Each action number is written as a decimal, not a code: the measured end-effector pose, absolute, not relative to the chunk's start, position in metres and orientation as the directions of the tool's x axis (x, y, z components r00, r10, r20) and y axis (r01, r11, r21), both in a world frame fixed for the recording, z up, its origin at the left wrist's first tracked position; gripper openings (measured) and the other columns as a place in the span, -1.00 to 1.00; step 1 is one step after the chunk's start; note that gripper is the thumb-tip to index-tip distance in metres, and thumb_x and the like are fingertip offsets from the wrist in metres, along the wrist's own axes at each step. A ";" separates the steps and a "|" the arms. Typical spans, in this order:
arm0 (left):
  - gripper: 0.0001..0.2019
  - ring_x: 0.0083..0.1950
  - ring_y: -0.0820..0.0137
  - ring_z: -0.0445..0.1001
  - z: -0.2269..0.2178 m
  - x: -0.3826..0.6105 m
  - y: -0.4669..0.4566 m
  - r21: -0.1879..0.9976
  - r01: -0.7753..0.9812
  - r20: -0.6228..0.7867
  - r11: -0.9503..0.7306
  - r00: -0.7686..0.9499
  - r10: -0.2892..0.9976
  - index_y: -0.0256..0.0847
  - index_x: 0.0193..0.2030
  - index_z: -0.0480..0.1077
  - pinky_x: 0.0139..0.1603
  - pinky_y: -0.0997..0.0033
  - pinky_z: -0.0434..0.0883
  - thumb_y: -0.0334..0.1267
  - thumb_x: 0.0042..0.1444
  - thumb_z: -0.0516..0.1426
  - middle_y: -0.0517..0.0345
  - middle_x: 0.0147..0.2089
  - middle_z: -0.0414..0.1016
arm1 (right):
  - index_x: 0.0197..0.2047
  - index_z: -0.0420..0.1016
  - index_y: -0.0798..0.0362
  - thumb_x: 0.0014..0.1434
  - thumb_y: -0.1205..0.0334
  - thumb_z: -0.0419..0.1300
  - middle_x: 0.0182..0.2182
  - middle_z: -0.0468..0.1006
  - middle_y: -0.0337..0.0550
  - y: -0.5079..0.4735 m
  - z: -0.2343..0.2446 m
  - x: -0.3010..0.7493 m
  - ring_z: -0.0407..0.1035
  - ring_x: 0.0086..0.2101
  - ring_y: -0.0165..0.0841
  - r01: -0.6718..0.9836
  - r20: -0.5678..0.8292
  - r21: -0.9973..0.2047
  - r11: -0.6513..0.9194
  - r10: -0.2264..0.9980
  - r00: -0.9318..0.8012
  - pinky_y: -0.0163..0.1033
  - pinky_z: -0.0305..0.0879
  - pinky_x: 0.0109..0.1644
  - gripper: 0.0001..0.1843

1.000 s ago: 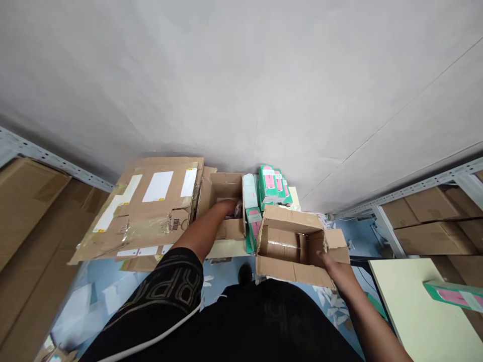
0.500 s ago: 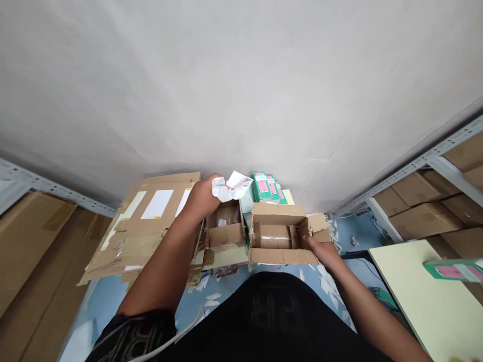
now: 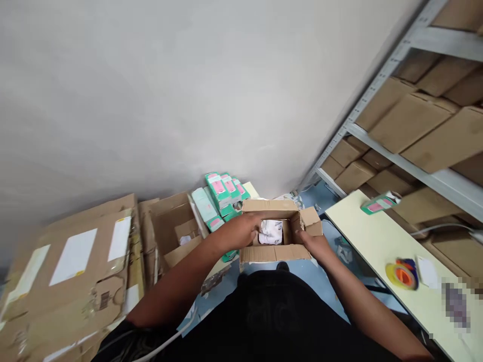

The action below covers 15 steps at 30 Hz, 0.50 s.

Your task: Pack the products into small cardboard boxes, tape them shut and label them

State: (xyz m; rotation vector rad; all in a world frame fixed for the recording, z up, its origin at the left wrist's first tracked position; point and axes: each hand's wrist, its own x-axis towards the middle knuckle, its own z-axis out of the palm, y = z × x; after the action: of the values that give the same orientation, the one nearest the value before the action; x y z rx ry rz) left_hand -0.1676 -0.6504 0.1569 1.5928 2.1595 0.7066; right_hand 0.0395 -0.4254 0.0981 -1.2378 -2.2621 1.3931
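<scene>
An open cardboard box (image 3: 275,254) with raised flaps is in front of my body. My right hand (image 3: 315,244) is closed on its right wall, thumb inside. My left hand (image 3: 247,230) reaches over the box's left side, its fingers closed at the left edge of a crumpled sheet of white printed paper (image 3: 270,232). That paper lies within the box walls. Part of the left wall is hidden by the hand.
Green-and-pink boxes (image 3: 222,188) are stacked left of the box. Beyond them stand an open carton (image 3: 169,213) and flattened cardboard (image 3: 75,296). At right, a pale table (image 3: 352,216) carries a green box (image 3: 379,202) and tape rolls (image 3: 402,275). Shelves (image 3: 388,146) hold cartons.
My left hand has brought the crumpled paper from above the open carton into the cardboard box. My right hand keeps its hold on the box. The view has turned to the right.
</scene>
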 end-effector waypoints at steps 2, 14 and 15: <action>-0.52 0.34 0.14 0.38 0.155 -0.162 -0.631 0.570 0.806 0.105 0.158 -0.262 0.959 -0.11 0.28 0.39 0.37 0.07 0.33 -0.38 0.21 0.09 -0.01 0.31 0.45 | 0.21 0.53 0.01 0.06 0.02 0.31 0.12 0.60 0.00 -0.413 0.099 0.060 0.51 0.09 -0.04 0.574 -0.261 -0.810 0.124 0.800 -0.541 -0.10 0.47 0.08 -0.37; -0.42 0.23 0.14 0.51 0.083 -0.059 -0.416 0.889 0.352 -0.191 0.291 -0.293 0.937 -0.14 0.36 0.26 0.22 0.13 0.45 -0.16 0.19 0.15 0.00 0.25 0.51 | 0.12 0.58 0.00 0.11 -0.04 0.27 0.07 0.63 0.01 -0.276 0.063 0.218 0.47 0.14 -0.01 0.486 -0.225 -0.869 -0.090 0.947 -0.228 -0.04 0.44 0.16 -0.46; -0.42 0.22 0.14 0.51 0.079 -0.048 -0.394 0.886 0.358 -0.199 0.295 -0.282 0.939 -0.13 0.36 0.26 0.21 0.14 0.46 -0.17 0.18 0.15 0.02 0.24 0.52 | 0.13 0.58 -0.01 0.11 -0.07 0.27 0.08 0.62 0.02 -0.261 0.057 0.233 0.44 0.17 -0.03 0.474 -0.207 -0.877 -0.078 0.952 -0.226 -0.03 0.41 0.20 -0.45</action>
State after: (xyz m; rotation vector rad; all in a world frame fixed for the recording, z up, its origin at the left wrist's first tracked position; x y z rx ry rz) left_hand -0.0485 -0.3942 0.0794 1.1685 1.7993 0.9601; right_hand 0.2326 -0.2614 0.0574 -1.5391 -1.7062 1.2663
